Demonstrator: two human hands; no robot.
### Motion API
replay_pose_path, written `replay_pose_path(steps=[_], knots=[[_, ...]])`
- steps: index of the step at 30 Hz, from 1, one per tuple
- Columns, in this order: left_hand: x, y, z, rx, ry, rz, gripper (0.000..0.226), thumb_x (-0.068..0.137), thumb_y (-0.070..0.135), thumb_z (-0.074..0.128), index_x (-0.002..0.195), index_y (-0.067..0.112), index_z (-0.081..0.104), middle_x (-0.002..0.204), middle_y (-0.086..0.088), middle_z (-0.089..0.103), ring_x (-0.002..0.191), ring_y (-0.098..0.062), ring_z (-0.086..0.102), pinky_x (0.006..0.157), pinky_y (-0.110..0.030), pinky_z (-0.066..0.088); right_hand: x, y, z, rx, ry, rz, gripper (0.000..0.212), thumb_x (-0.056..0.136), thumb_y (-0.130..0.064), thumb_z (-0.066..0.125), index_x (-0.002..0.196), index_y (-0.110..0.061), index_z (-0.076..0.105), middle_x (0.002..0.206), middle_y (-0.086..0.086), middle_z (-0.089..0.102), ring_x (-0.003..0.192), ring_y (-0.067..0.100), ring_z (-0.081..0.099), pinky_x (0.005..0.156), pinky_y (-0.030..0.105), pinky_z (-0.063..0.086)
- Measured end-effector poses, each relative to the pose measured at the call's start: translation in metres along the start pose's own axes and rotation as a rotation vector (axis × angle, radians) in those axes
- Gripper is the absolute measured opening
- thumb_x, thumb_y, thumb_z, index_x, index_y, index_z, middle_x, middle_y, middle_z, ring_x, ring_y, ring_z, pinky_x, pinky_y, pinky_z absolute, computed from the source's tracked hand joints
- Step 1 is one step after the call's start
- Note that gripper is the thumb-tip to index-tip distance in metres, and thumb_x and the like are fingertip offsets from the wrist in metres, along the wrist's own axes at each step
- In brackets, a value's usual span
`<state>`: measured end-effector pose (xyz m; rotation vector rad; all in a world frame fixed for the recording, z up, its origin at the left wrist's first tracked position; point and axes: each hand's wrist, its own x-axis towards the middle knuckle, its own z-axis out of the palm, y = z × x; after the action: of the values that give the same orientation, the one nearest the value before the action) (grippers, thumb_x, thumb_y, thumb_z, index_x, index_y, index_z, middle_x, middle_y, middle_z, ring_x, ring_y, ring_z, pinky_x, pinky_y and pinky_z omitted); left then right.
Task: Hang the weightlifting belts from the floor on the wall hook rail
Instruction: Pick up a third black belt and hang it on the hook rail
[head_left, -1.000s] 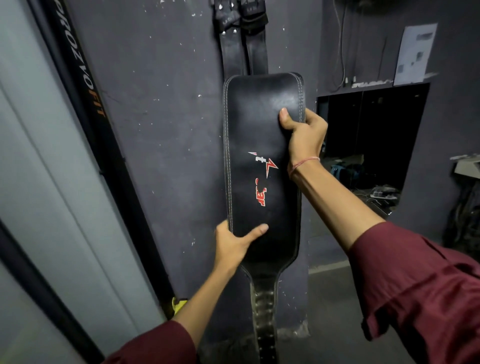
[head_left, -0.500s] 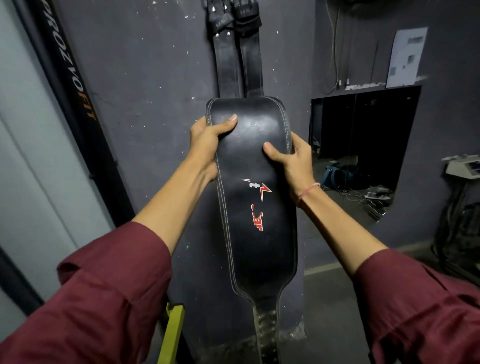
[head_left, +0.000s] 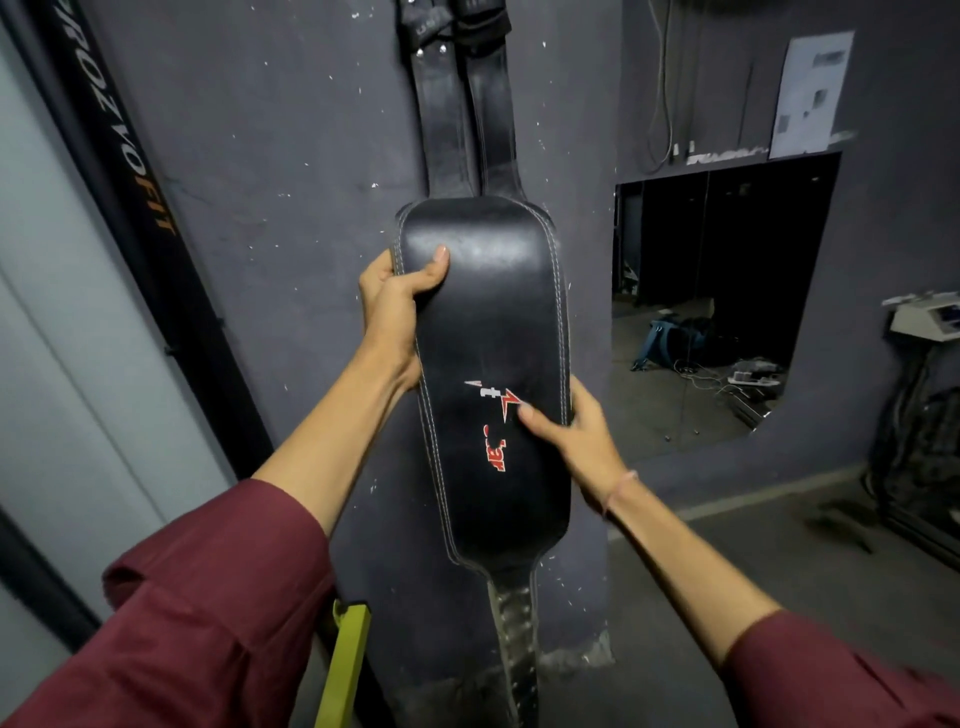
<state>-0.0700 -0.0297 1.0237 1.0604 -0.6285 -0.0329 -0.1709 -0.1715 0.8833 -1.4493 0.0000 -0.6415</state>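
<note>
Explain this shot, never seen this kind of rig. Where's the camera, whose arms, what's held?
No machine here: a person wears one wide-angle camera on the head, looking forward and down, so the arms in maroon sleeves are the wearer's own. The two grips are bare hands. The left grip holds the left edge of a wide black leather weightlifting belt, thumb on its front. The right grip holds the right edge lower down, thumb by the red logo. The belt lies upright against a dark grey wall, its narrow holed tail pointing down. Two narrow black straps run up the wall above it. The hook rail is outside the picture, so I cannot tell whether the belt hangs yet. A yellow-green bar stands at the bottom.
</note>
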Motion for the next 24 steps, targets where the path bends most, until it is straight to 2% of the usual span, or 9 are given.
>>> replay_pose_path(steps=[4,6,8,11,13,15,17,20,24], knots=[[-0.009,-0.012,-0.003,0.001,-0.01,0.035,0.014,0.088,0.006,0.067,0.101,0.001,0.068,0.097,-0.021,0.07,0.088,-0.031,0.069,0.082,-0.046,0.059,0.045,-0.081,0.016,0.109,-0.065,-0.065,0.04,0.074,0.007,0.075,0.11,-0.008,0.065,0.1,0.006,0.075,0.091,0.02,0.072,0.081,0.035,0.058],[-0.014,-0.021,-0.005,0.009,-0.013,0.035,0.019,0.089,0.012,0.067,0.103,-0.002,0.069,0.103,-0.025,0.071,0.094,-0.034,0.069,0.088,-0.049,0.057,0.062,-0.104,0.015,0.201,-0.151,0.028,0.033,0.082,-0.013,0.073,0.113,-0.004,0.067,0.104,0.014,0.074,0.092,0.026,0.072,0.08,0.037,0.058],[-0.02,-0.03,-0.007,0.028,0.004,-0.002,0.021,0.092,0.02,0.066,0.099,0.001,0.072,0.104,-0.025,0.072,0.096,-0.034,0.069,0.09,-0.049,0.054,0.078,-0.118,0.011,0.16,-0.203,0.141,0.049,0.083,-0.031,0.072,0.119,0.001,0.065,0.114,0.021,0.069,0.101,0.031,0.069,0.087,0.042,0.057],[-0.026,-0.039,-0.013,0.125,0.096,-0.103,0.03,0.094,0.037,0.062,0.091,0.01,0.074,0.095,-0.015,0.075,0.093,-0.028,0.07,0.086,-0.043,0.055,0.089,-0.114,0.014,0.02,-0.177,0.141,0.037,0.088,-0.016,0.067,0.113,0.011,0.064,0.112,0.027,0.067,0.091,0.031,0.069,0.082,0.037,0.06],[-0.026,-0.039,-0.022,0.107,0.054,-0.278,0.053,0.093,0.059,0.053,0.103,0.011,0.074,0.106,-0.017,0.075,0.1,-0.03,0.072,0.091,-0.044,0.056,0.085,-0.102,0.017,-0.013,-0.181,0.069,0.026,0.087,-0.001,0.065,0.11,0.012,0.064,0.097,0.021,0.07,0.078,0.024,0.071,0.07,0.03,0.059],[-0.024,-0.031,-0.029,0.007,-0.08,-0.502,0.079,0.089,0.075,0.034,0.113,0.01,0.072,0.115,-0.019,0.072,0.103,-0.031,0.071,0.094,-0.044,0.054,0.075,-0.092,0.019,0.026,-0.212,-0.007,0.028,0.085,0.007,0.064,0.113,0.01,0.063,0.095,0.018,0.071,0.081,0.024,0.071,0.07,0.029,0.057],[-0.015,-0.026,-0.037,-0.062,-0.137,-0.617,0.096,0.085,0.083,0.024,0.11,0.005,0.075,0.118,-0.022,0.07,0.107,-0.036,0.069,0.099,-0.046,0.05,0.066,-0.085,0.021,0.036,-0.229,-0.066,0.036,0.083,0.011,0.065,0.118,0.006,0.062,0.106,0.018,0.071,0.093,0.026,0.071,0.076,0.031,0.057],[0.002,-0.025,-0.04,-0.001,-0.122,-0.67,0.095,0.085,0.083,0.024,0.102,0.006,0.078,0.116,-0.022,0.071,0.101,-0.036,0.071,0.096,-0.046,0.051,0.055,-0.078,0.023,0.058,-0.203,-0.1,0.052,0.078,0.014,0.068,0.127,0.002,0.059,0.12,0.017,0.068,0.113,0.027,0.066,0.095,0.038,0.054],[0.016,-0.022,-0.029,-0.034,-0.124,-0.653,0.093,0.087,0.081,0.027,0.127,0.007,0.065,0.129,-0.021,0.064,0.122,-0.036,0.06,0.106,-0.048,0.044,0.044,-0.08,0.017,0.001,-0.223,-0.146,0.059,0.074,0.016,0.071,0.129,-0.004,0.06,0.12,0.006,0.07,0.115,0.019,0.065,0.095,0.033,0.054]])
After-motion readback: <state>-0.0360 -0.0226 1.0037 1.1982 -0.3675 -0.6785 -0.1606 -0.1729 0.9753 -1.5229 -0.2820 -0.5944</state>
